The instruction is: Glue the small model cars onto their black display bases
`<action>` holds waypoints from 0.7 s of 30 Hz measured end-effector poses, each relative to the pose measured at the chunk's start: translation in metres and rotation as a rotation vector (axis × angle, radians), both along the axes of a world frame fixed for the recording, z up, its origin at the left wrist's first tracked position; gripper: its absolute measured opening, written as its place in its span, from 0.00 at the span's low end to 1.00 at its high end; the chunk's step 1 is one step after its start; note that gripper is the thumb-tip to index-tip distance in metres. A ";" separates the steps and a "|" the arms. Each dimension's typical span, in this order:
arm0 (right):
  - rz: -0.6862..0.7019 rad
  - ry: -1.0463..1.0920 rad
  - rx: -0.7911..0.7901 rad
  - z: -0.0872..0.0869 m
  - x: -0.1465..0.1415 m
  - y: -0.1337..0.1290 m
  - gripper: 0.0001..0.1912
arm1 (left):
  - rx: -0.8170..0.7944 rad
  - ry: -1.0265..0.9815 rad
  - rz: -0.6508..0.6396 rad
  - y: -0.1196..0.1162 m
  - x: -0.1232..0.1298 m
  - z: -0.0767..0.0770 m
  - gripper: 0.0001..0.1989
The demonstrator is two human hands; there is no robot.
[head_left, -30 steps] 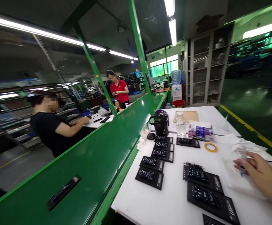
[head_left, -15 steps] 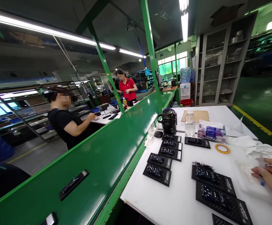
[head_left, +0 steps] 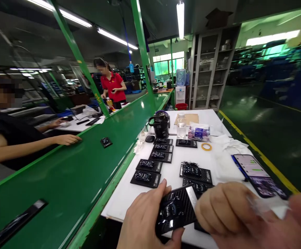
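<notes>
My left hand (head_left: pixel 142 218) grips a black carbon-patterned plaque (head_left: pixel 189 207) by its edges, thumb on the near side. A glossy dark model car (head_left: pixel 170 209) sits on it, and a silver label strip (head_left: pixel 191 196) lies along its right end. Close to the camera, my right hand (head_left: pixel 225 211) is closed at the plaque's right side. A small clear plastic piece (head_left: pixel 272 206), blurred, is pinched in its fingers; its exact kind does not show. Behind the hands, two similar plaques lie on the white table, one (head_left: pixel 204 174) bearing a black fringe; the other is partly hidden.
Several car plaques (head_left: pixel 145 177) stand left on the white table (head_left: pixel 119 204). Behind are a black kettle (head_left: pixel 161 126), a clear bottle (head_left: pixel 181 127) and yellow tape (head_left: pixel 206 147). A phone (head_left: pixel 259 176) lies right. Left runs a green conveyor (head_left: pixel 88 173); a co-worker's hand (head_left: pixel 67 139) rests at its edge.
My view has turned right and my left hand has come in, holding a car plaque. The right hand has moved nearer the camera, beside it. A phone shows at right; the co-worker has reached toward the conveyor.
</notes>
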State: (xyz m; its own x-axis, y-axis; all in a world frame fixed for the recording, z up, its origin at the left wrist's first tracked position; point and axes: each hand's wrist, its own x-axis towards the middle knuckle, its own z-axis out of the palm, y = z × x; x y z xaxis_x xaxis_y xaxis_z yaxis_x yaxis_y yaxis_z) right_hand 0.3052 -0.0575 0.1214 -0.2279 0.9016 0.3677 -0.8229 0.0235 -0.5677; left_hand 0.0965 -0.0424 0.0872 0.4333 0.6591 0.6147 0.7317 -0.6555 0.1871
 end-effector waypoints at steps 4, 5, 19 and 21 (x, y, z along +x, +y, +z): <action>-0.051 0.060 -0.031 0.014 -0.014 0.002 0.37 | 0.011 0.003 -0.089 0.001 0.016 0.005 0.40; -0.076 0.078 -0.041 0.014 -0.014 0.003 0.36 | 0.006 0.005 -0.095 0.000 0.014 0.004 0.40; -0.098 -0.043 -0.027 0.000 -0.020 0.011 0.34 | 0.005 -0.018 -0.040 -0.004 0.015 -0.001 0.37; -0.094 -0.049 -0.027 0.000 -0.019 0.011 0.34 | -0.006 -0.034 -0.046 -0.005 0.016 -0.002 0.37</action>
